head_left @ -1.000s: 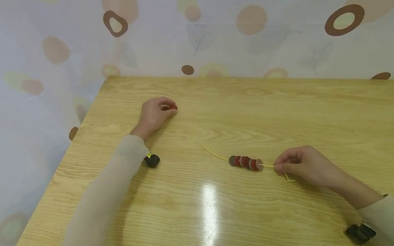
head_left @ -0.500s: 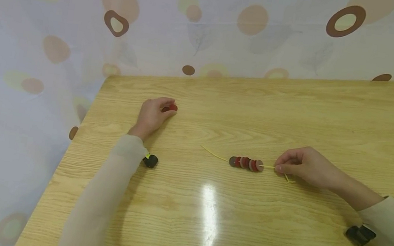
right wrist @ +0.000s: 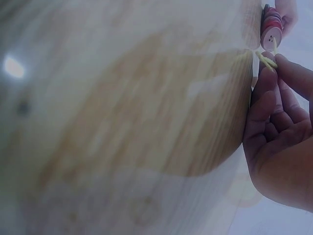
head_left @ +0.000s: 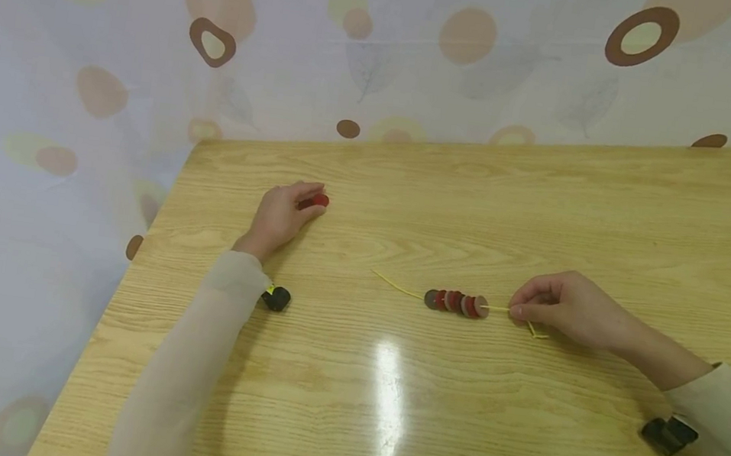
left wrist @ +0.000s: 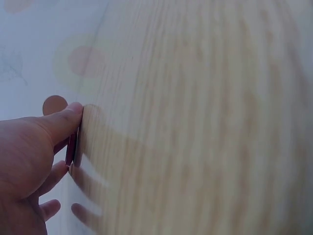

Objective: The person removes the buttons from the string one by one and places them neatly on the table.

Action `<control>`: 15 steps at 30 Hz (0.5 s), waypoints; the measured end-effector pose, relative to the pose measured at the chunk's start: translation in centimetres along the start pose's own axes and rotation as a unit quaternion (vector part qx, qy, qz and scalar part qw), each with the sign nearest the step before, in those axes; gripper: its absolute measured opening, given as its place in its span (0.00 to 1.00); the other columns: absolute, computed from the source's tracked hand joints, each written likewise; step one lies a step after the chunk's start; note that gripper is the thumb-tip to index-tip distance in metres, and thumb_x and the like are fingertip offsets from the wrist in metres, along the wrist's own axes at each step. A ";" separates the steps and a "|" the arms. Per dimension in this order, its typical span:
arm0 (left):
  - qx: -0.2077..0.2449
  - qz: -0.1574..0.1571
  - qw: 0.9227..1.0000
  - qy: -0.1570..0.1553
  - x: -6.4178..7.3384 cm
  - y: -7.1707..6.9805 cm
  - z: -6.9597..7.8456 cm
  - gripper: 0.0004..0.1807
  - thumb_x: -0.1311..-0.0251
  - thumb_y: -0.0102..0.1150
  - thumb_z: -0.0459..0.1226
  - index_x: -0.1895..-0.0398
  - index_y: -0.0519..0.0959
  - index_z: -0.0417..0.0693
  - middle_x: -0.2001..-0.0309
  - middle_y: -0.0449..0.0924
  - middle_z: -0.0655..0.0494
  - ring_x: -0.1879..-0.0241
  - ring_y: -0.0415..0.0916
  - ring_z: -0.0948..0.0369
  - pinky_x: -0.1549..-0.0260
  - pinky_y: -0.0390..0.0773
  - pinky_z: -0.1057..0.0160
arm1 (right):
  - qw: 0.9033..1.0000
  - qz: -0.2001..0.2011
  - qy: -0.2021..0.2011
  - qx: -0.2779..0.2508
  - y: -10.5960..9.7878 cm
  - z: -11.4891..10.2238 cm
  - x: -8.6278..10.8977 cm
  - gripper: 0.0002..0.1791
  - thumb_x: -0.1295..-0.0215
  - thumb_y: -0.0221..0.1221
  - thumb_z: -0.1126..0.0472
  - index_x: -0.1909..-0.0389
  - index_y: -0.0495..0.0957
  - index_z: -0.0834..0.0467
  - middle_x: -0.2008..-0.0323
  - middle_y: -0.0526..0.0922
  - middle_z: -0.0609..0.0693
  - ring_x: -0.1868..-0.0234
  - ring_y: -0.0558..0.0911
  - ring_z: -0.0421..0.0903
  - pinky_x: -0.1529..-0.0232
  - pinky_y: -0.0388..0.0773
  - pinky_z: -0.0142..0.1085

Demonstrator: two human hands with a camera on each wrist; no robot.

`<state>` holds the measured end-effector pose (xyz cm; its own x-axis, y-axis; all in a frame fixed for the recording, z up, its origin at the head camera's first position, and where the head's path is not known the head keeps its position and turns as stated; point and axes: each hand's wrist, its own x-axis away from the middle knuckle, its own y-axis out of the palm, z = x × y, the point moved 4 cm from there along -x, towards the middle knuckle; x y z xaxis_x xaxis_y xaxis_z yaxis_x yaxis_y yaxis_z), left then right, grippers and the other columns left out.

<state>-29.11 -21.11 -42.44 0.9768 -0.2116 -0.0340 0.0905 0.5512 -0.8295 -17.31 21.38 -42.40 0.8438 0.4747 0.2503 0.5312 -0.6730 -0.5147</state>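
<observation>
My left hand is at the table's far left, thumb and fingers bent around a red button close to the tabletop. In the left wrist view the button shows edge-on between thumb and fingers; a fingertip meets its edge, and the thumb hides part of it. My right hand pinches a thin yellow cord between thumb and fingertips. Red, brown and grey buttons are strung on that cord in a row left of the hand. The cord's free end trails left over the wood.
The wooden table meets a patterned white cloth along its back and left edges. Dark wrist cameras sit below both forearms. A bright light reflection lies on the front of the tabletop.
My left hand has shifted slightly left, and more of the red button shows between its thumb and fingers. The right hand and the strung buttons have stayed where they were.
</observation>
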 end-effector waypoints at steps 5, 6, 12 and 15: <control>0.012 -0.009 1.000 -0.003 0.0 0.1 -0.1 0.28 0.32 0.62 0.41 0.30 0.72 0.48 0.35 0.75 0.50 0.27 0.58 0.51 0.30 0.58 0.55 | 1.000 -0.001 0.001 0.000 0.0 0.1 0.0 0.08 0.31 0.64 0.59 0.59 0.84 0.60 0.65 0.87 0.47 0.66 0.79 0.38 0.64 0.75 0.31; 0.014 -0.011 1.000 -0.003 0.0 0.2 -0.2 0.28 0.31 0.62 0.41 0.29 0.72 0.48 0.35 0.75 0.50 0.27 0.58 0.51 0.30 0.58 0.55 | 1.000 -0.001 0.001 0.000 0.0 0.1 0.0 0.08 0.31 0.64 0.59 0.59 0.84 0.60 0.66 0.87 0.47 0.66 0.79 0.38 0.64 0.75 0.31; 0.014 -0.011 1.000 -0.006 -0.1 0.1 -0.3 0.28 0.31 0.62 0.41 0.29 0.72 0.49 0.35 0.75 0.49 0.27 0.58 0.51 0.30 0.58 0.54 | 1.000 -0.003 0.002 -0.004 0.0 0.0 -0.1 0.08 0.31 0.64 0.59 0.59 0.84 0.61 0.65 0.87 0.48 0.66 0.79 0.39 0.64 0.76 0.32; 0.016 -0.012 1.000 -0.012 -0.2 0.2 -0.3 0.28 0.31 0.62 0.41 0.29 0.72 0.49 0.34 0.75 0.50 0.27 0.58 0.51 0.30 0.57 0.54 | 1.000 -0.002 0.003 -0.003 0.0 0.0 -0.1 0.08 0.31 0.64 0.59 0.59 0.84 0.61 0.65 0.87 0.48 0.66 0.79 0.38 0.65 0.75 0.32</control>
<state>-29.39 -21.23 -42.76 0.9786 -0.2060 -0.0008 0.1198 0.5723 -0.8112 -17.41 21.35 -42.45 0.8418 0.4742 0.2581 0.5357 -0.6743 -0.5083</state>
